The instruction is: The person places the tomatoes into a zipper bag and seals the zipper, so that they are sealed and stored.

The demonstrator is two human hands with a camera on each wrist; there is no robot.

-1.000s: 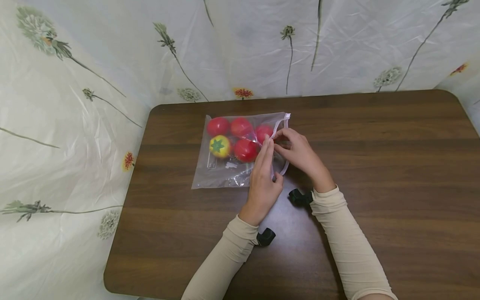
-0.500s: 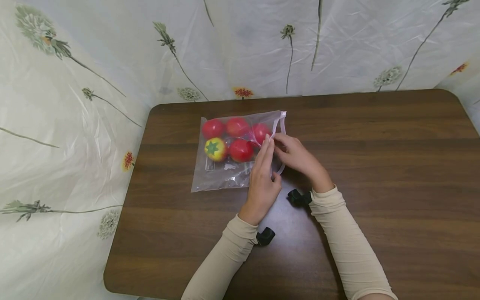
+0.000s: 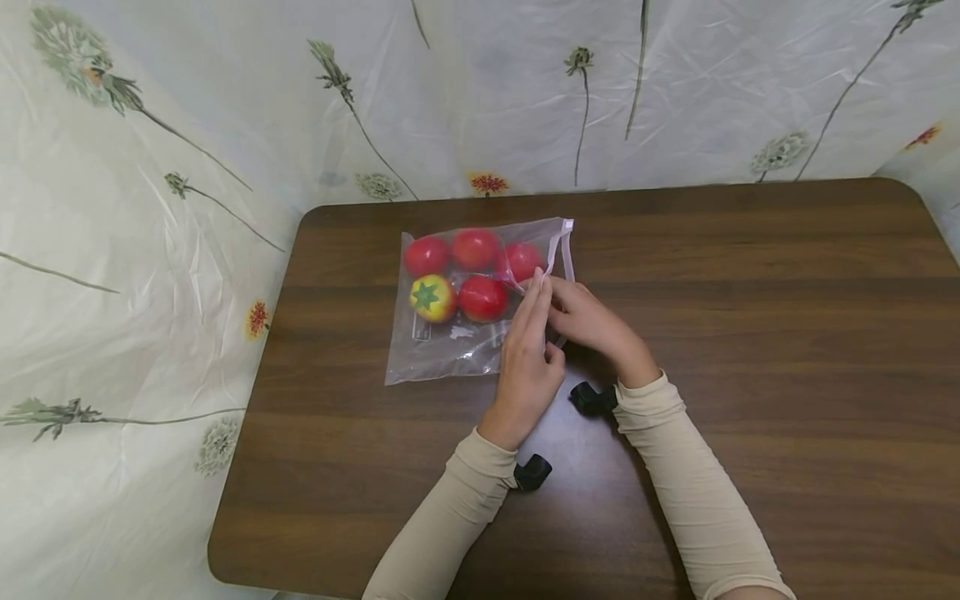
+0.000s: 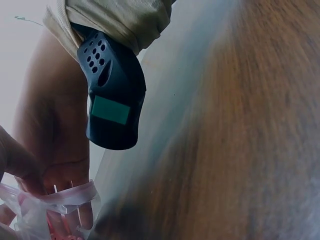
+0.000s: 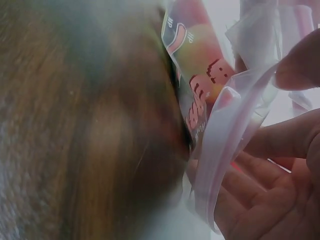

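A clear zip bag (image 3: 405, 350) lies on the brown table, its pinkish zip edge (image 3: 553, 250) toward the right. Inside are several smooth red tomatoes (image 3: 483, 298) and a yellow-bottomed one with a green star-shaped top (image 3: 432, 298). My left hand (image 3: 525, 375) lays straight fingers along the bag near its mouth, thumb apart from them. At the zip edge, my right hand (image 3: 600, 325) bends its fingers and grips the rim, tips hidden behind the left fingers in the head view. Through the film, fingers (image 4: 65, 220) show behind the zip strip (image 5: 225, 130) in the left wrist view.
A dark wood-grain table (image 3: 750, 375) carries the bag near its far left part. Floral plastic sheeting (image 3: 480, 100) hangs behind and at the left. Black wrist devices (image 3: 532, 473) sit on both cream sleeves.
The bag has slid slightly left with its tomatoes. My right hand has shifted left and its fingertips have gone behind the left fingers; the left hand has hardly moved.
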